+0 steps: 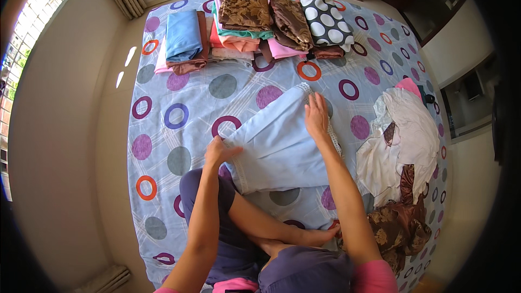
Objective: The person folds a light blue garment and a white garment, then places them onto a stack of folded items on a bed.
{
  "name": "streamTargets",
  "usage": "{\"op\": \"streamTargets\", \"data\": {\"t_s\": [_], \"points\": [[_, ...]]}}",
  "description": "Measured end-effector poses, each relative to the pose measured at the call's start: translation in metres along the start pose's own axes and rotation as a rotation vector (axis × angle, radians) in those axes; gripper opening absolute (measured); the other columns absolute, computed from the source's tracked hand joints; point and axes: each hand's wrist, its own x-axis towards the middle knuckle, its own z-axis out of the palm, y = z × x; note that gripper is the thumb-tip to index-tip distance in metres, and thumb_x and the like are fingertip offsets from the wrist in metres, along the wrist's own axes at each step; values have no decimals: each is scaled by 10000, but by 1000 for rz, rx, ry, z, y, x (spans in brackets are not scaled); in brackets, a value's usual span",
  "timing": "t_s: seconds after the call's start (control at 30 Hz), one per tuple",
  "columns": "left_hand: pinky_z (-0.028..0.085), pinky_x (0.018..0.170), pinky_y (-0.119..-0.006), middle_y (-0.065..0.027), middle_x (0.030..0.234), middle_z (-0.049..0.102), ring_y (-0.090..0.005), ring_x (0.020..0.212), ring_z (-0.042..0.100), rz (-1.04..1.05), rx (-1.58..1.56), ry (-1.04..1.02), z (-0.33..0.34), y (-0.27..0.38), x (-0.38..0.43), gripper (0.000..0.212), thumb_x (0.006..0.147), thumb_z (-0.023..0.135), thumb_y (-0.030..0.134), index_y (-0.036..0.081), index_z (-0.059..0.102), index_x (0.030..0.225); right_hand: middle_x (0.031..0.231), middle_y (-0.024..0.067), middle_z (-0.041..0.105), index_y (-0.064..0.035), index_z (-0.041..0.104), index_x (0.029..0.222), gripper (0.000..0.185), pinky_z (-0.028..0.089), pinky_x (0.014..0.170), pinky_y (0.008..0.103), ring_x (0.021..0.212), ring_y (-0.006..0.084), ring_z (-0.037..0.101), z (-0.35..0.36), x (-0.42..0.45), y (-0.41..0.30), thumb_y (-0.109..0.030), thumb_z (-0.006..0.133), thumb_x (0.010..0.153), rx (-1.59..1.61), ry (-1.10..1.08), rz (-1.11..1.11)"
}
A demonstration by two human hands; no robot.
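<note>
A light blue cloth (281,146) with white lace trim lies folded on the bed before my crossed legs. At its left edge is my left hand (220,152), its thumb reaching over the lace band; whether the fingers pinch the fabric is hard to see. My right hand (316,116) rests flat along the upper right edge, palm down, fingers extended and gripping nothing. Faint creases run across the cloth between my hands.
Folded fabric stacks line the bed's far side: a blue folded cloth (183,34), brown floral cloth (246,6) and polka-dot cloth (325,20). Rumpled white garments (411,130) and a brown floral heap (397,232) lie to my right. The patterned bedsheet (195,101) extends beneath everything.
</note>
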Motion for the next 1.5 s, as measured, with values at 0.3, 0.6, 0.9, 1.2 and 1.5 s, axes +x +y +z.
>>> {"op": "streamTargets", "data": {"t_s": [0.3,0.6,0.9,1.2,1.5], "points": [[445,656,-305,-134,822,595,-227,752,576,-18,26,-125,5,-25,29,607,401,745,334,-38,568,846,1006,131,545,8,352,1180,449,430,721,295,847,220,547,20,-92,-80,-106,492,770,850,-334,225],[501,555,-277,-118,783,584,-193,627,585,19,-474,-325,-31,21,-30,408,625,639,244,-47,539,894,1188,120,409,-23,202,1275,528,378,839,279,1012,179,451,34,-99,-68,-254,425,856,1390,-512,484],[511,504,-247,-203,723,551,-240,595,593,53,-1260,-413,13,80,-18,187,753,432,58,-106,424,843,1142,50,448,-43,358,1206,511,334,874,256,1052,139,419,-42,-94,-85,-422,321,866,1331,-687,804],[530,595,-292,-257,801,536,-301,670,589,51,-1453,-473,59,144,-6,193,766,347,18,-156,419,810,1202,99,375,17,175,1262,785,296,921,325,1114,211,361,-60,-130,-35,-448,542,746,1777,-297,416],[482,684,-304,-186,823,561,-235,731,575,336,-1450,-490,43,144,-27,120,827,373,92,-20,404,860,1027,97,497,45,445,1086,438,378,781,245,917,150,467,-51,-104,-38,15,459,650,1087,164,465]]}}
